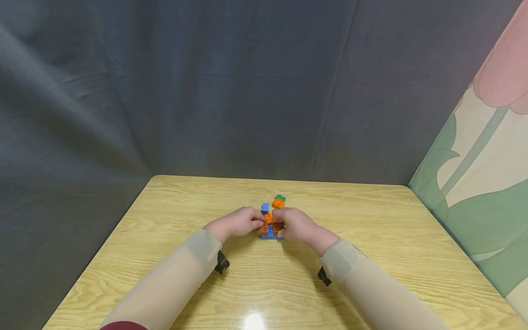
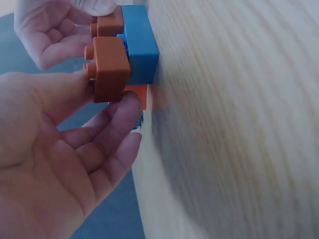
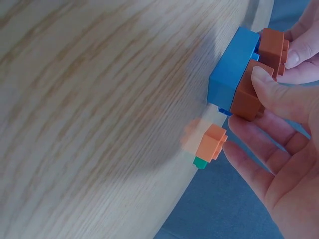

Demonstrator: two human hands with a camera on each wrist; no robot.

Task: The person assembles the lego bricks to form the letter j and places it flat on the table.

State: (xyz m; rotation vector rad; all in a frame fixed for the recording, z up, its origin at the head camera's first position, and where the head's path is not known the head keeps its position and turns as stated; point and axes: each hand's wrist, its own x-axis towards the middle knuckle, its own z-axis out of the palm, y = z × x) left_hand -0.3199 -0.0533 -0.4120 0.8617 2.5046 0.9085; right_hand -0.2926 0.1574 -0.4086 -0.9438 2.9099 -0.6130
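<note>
A long blue toy brick [image 2: 141,45] lies at the middle of the table, with two brown bricks seated on its studs, one at each end. My left hand [image 1: 239,221] pinches the left brown brick [image 2: 110,67] between thumb and fingers. On the other end, my right hand [image 1: 300,224] grips the right brown brick [image 3: 246,94], its thumb against the near side. Between the hands, the blue brick's studs show in the head view. Just behind stands an orange brick [image 1: 269,218], partly hidden by the fingers.
Farther back are a smaller blue brick [image 1: 265,207], another orange brick [image 1: 278,203] and a green brick [image 1: 280,197] close behind it. A dark curtain [image 1: 255,91] hangs past the wooden table's [image 1: 185,192] far edge. Flower-patterned cloth [image 1: 486,183] borders the right side.
</note>
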